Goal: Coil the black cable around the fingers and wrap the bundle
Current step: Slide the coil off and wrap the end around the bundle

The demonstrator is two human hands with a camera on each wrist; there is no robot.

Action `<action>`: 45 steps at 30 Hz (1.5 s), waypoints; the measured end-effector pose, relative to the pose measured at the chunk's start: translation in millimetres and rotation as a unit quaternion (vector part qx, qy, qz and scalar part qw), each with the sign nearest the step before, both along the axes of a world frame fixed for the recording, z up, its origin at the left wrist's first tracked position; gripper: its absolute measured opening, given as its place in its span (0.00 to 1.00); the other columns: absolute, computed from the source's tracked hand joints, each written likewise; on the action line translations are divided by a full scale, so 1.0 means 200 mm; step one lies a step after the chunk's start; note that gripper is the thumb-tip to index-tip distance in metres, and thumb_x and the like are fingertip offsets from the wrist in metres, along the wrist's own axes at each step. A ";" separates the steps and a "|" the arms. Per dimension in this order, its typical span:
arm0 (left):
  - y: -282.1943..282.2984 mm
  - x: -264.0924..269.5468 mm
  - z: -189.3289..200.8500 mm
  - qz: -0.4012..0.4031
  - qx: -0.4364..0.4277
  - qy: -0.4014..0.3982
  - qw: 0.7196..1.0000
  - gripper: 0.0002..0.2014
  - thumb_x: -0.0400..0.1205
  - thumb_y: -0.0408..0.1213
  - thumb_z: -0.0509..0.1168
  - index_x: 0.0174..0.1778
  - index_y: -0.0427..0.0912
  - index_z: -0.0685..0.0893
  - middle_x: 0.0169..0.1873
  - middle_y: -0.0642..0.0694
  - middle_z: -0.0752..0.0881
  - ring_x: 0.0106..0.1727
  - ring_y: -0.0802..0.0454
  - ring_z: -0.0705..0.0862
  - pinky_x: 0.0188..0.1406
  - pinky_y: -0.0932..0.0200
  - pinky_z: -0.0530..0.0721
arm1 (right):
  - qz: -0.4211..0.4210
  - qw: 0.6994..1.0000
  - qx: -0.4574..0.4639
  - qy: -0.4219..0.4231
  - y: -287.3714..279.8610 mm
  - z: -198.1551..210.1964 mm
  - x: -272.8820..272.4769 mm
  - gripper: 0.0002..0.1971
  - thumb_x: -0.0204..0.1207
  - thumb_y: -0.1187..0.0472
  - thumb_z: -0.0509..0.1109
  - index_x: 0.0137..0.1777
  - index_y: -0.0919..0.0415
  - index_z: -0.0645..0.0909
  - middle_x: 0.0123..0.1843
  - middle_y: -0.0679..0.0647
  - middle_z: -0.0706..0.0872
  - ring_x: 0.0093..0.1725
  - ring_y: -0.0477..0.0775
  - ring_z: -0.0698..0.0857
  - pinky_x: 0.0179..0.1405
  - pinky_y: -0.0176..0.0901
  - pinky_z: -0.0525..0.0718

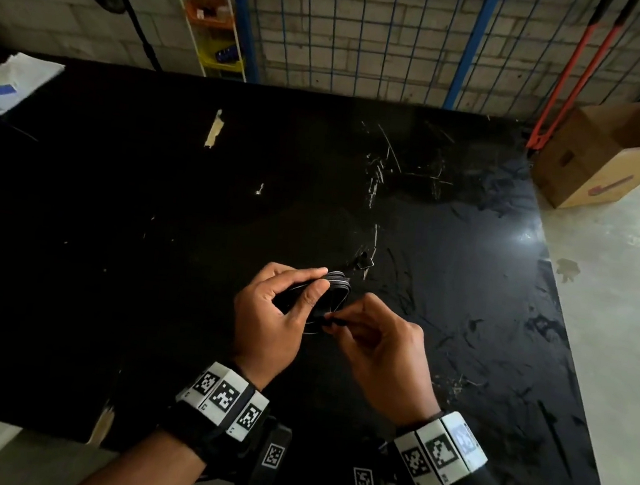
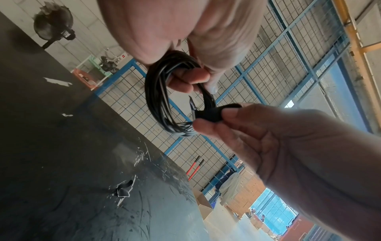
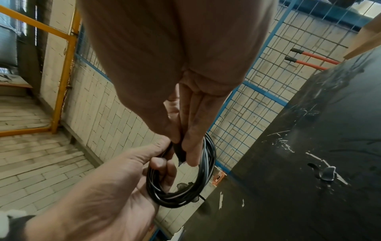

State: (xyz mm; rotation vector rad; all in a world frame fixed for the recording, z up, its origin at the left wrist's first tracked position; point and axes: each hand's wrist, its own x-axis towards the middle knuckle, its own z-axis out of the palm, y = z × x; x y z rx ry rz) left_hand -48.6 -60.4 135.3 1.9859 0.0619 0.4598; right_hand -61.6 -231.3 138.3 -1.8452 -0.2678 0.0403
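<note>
above the black table [image 1: 156, 182], the left hand [image 1: 265, 316] grips the coiled black cable [image 2: 156, 97] steady so the right hand [image 1: 381, 354] can pinch what looks like a strap [image 2: 210, 114] round it.

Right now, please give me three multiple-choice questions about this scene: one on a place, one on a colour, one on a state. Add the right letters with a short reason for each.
1. Where is the cable coil?
A. Flat on the table
B. Held above the table
C. Inside the cardboard box

2. What colour is the strap at the coil?
A. Black
B. Orange
C. Blue

3. What is the right hand doing?
A. Resting flat on the table
B. Hanging idle
C. Pinching the strap

Key: 1 B, the left hand grips the coil in the air; 2 A, the left wrist view shows it black; 3 C, thumb and fingertips close on the strap.
</note>
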 end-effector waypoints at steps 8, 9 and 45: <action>-0.01 -0.05 0.00 -0.032 -0.010 0.003 0.999 0.08 0.82 0.41 0.76 0.55 0.47 0.95 0.50 0.53 0.91 0.55 0.58 0.91 0.55 0.65 0.88 | -0.072 0.996 0.025 -0.050 0.04 0.02 -0.01 0.07 0.77 0.75 0.78 0.51 0.66 0.88 0.48 0.48 0.95 0.47 0.41 0.96 0.49 0.33 0.93; -0.01 -0.05 0.00 -0.032 -0.022 0.010 0.999 0.09 0.82 0.42 0.76 0.55 0.48 0.95 0.51 0.52 0.90 0.56 0.57 0.91 0.57 0.62 0.89 | -0.084 0.994 0.022 -0.064 0.05 0.01 -0.02 0.07 0.76 0.75 0.78 0.50 0.66 0.89 0.48 0.48 0.95 0.47 0.41 0.95 0.49 0.33 0.93; 0.04 -0.02 0.05 -0.239 -0.135 0.119 0.954 0.07 0.80 0.28 0.76 0.49 0.28 0.88 0.40 0.48 0.94 0.38 0.64 0.92 0.40 0.70 0.86 | -0.072 0.992 0.106 0.007 -0.14 0.05 0.07 0.05 0.69 0.72 0.86 0.42 0.64 0.95 0.45 0.56 0.97 0.45 0.56 0.96 0.49 0.39 0.93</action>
